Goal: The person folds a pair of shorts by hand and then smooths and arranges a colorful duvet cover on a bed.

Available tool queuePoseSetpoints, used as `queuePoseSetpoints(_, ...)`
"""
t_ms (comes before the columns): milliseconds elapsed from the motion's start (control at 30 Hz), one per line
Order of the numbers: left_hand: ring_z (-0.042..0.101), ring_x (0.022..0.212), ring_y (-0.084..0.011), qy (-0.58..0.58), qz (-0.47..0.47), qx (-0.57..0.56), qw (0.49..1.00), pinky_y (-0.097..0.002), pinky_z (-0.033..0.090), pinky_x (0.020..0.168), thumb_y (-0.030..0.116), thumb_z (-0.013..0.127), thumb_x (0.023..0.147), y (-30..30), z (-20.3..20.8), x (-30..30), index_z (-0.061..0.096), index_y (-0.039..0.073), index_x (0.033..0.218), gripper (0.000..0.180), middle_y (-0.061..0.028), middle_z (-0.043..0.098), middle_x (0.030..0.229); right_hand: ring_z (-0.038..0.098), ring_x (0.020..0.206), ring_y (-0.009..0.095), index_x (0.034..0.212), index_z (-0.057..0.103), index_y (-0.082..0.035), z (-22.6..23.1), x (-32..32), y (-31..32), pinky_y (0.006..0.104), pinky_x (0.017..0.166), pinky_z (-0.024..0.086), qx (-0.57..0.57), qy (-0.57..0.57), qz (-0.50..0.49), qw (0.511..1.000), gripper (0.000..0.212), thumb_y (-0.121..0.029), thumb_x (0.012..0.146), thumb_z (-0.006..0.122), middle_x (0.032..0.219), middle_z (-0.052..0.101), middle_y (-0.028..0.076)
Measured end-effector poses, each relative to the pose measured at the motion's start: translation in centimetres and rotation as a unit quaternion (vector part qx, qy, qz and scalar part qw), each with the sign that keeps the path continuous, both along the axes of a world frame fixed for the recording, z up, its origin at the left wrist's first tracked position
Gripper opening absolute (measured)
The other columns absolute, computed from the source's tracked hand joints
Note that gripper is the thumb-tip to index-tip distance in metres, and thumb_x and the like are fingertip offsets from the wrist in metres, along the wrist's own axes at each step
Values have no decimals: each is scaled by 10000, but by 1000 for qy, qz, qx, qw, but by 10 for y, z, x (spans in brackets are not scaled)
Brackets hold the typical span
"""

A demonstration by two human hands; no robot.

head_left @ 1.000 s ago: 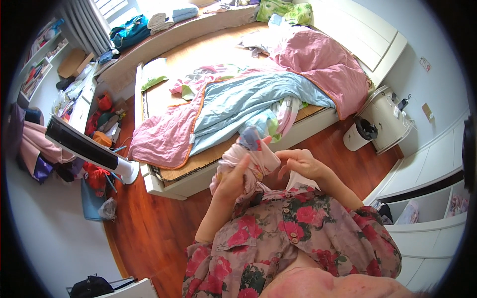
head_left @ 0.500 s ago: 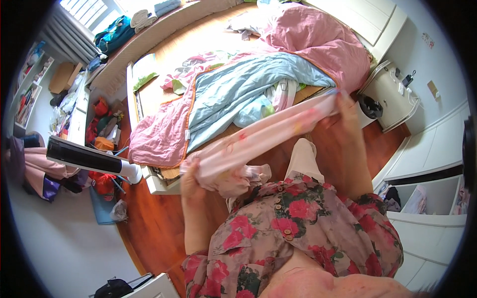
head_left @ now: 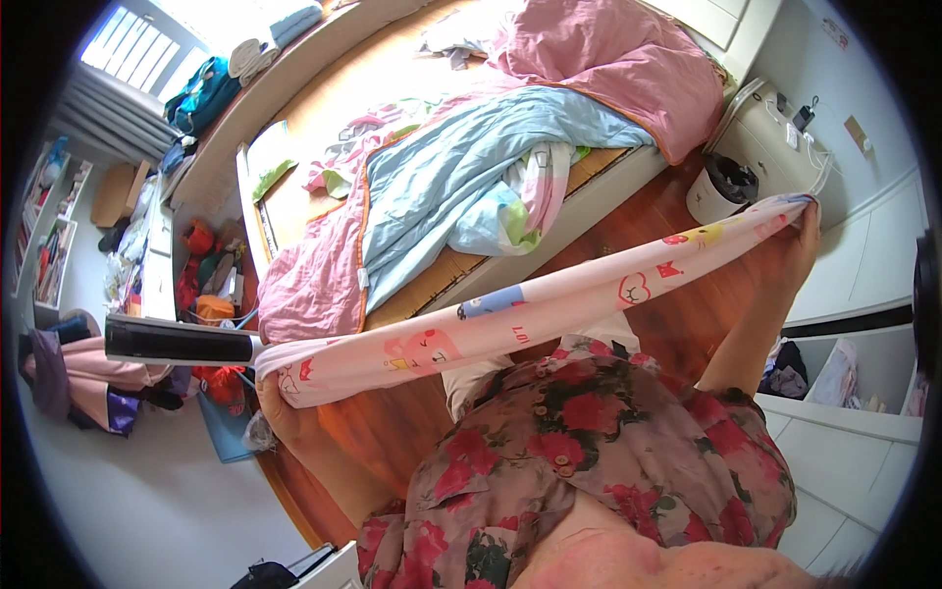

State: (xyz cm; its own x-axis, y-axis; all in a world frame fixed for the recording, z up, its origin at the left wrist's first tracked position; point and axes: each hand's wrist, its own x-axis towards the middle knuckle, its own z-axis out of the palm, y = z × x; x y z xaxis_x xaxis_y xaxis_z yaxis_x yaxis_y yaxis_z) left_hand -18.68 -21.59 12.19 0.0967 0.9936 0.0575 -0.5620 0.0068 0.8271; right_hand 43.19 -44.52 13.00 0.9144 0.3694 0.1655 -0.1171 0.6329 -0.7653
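Note:
Between my two hands a long pale pink cloth (head_left: pixel 569 304) with cartoon prints is stretched out, folded into a narrow band that slants up to the right. My left hand (head_left: pixel 280 401) grips its left end, low beside the black-and-white tower-shaped appliance (head_left: pixel 177 340). My right hand (head_left: pixel 807 240) is closed on the other end, out near the bedside cabinet. The cloth partly hides the fingers of both hands. Beyond it, a pink-and-blue quilt (head_left: pixel 461 187) lies rumpled across the bed (head_left: pixel 471 280), touched by neither hand.
A white bin with a black liner (head_left: pixel 714 196) stands between the bed and a cream cabinet (head_left: pixel 765 137). At right is an open drawer (head_left: pixel 834 388) with clothes. Bags (head_left: pixel 211 285) and a cluttered desk (head_left: pixel 157 221) are at left. A printed cloth (head_left: pixel 535 201) hangs over the bed edge.
My hands have moved apart, the left one leftward and down, the right one rightward. The pink cloth, bunched near its left end before, is now pulled out long and taut.

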Motion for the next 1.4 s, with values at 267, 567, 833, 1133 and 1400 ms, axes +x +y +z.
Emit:
queuePoseSetpoints(267,595,972,-190,125,-92,62,986,-302,487,845,134,530,894,-14,41,138,510,-23,1179,326,-115,606,1065,612,680,91,1164,548,-51,-15,-34,42,193,499,464,-361,-266,-29,893,277,-149,905,545,974,610,61)
queuePoseSetpoints(567,428,547,-53,415,-461,306,722,-245,362,478,135,546,889,-41,91,238,617,13,915,144,-24,521,603,572,998,189,1191,529,-5,16,-146,86,304,848,452,-110,-476,409,771,405,-106,809,617,1108,592,108)
queuePoseSetpoints(833,454,478,-124,462,-455,374,663,-260,377,467,76,605,835,-21,106,233,643,10,913,109,-97,525,595,467,703,65,957,583,12,12,-187,116,240,600,396,-102,-312,703,630,259,-210,831,624,762,553,12)
queuePoseSetpoints(1133,457,496,-133,657,-238,405,589,-280,366,480,161,694,755,32,134,192,647,24,794,150,-76,519,572,525,647,149,756,586,-4,27,-122,163,321,626,411,-299,-613,602,416,279,-276,803,623,653,535,67)
queuePoseSetpoints(1400,602,709,-318,718,-48,553,420,-418,473,623,178,538,865,53,117,168,538,53,849,126,-146,595,744,596,897,280,938,570,-53,68,-104,184,477,850,421,-389,-819,-73,416,213,-225,814,581,899,609,125)
